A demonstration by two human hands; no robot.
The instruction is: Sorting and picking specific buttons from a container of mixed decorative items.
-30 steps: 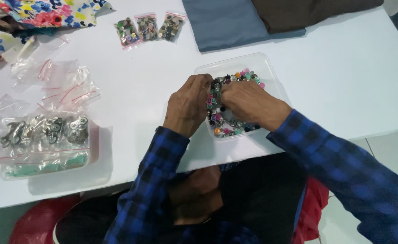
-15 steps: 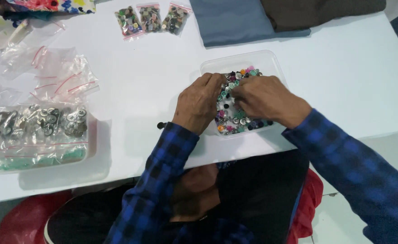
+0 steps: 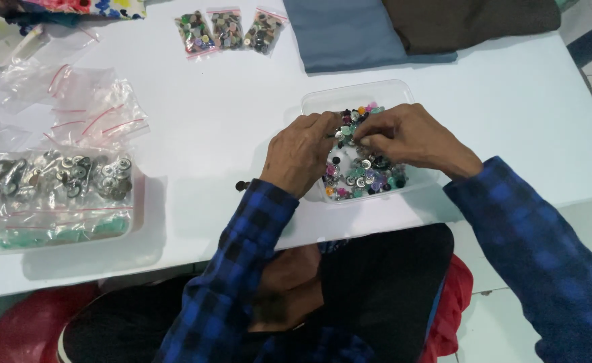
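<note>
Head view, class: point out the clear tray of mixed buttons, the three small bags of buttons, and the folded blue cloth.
Clear tray (image 3: 350, 95), head view, bare far rim.
Small bags of buttons (image 3: 227, 29), head view, middle bag's centre.
Folded blue cloth (image 3: 346, 33), head view, middle of its top face.

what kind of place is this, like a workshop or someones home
Probably a small sewing or craft worktable, though home or shop is unclear. Both hands, left hand and right hand, sort through a clear tub of mixed buttons; bagged buttons and folded fabric lie nearby.

Three small button bags (image 3: 227, 30), two trays (image 3: 323, 101)
</note>
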